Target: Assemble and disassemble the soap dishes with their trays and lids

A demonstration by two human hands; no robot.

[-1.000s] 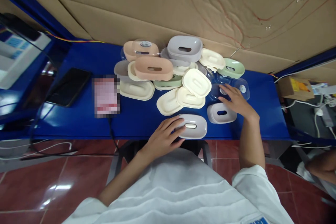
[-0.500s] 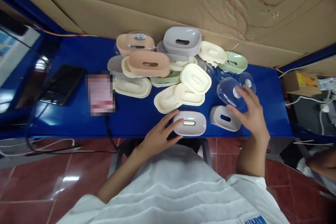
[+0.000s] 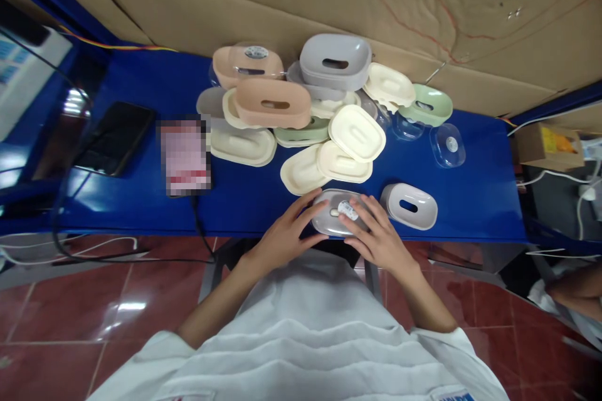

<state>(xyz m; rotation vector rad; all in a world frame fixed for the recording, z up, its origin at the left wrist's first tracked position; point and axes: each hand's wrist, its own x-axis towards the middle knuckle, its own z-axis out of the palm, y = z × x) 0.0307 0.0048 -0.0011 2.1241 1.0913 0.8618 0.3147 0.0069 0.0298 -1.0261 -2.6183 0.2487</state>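
At the table's front edge sits a grey oval soap dish [image 3: 320, 220] with a slot in its middle. A clear plastic lid [image 3: 335, 227] with a white sticker lies over it; whether it is fully seated I cannot tell. My left hand [image 3: 285, 235] grips the dish's left end, thumb at the near side and fingers at the far side. From the right, my right hand [image 3: 383, 241] grips the lid, its fingers over the top and thumb at the near edge. Just right of that hand stands another grey slotted dish [image 3: 423, 218].
Behind the hands lie cream trays [image 3: 356, 131], peach dishes [image 3: 249, 97], a large grey dish [image 3: 336, 53] and a green dish [image 3: 429, 109]. Another clear lid [image 3: 446, 147] rests at the right. A phone [image 3: 115, 138] and a pixelated item [image 3: 185, 156] with a cable are at left.
My right hand has brought the clear lid from the right onto the grey dish. My left hand has stayed at the dish's left end. The view has shifted slightly.
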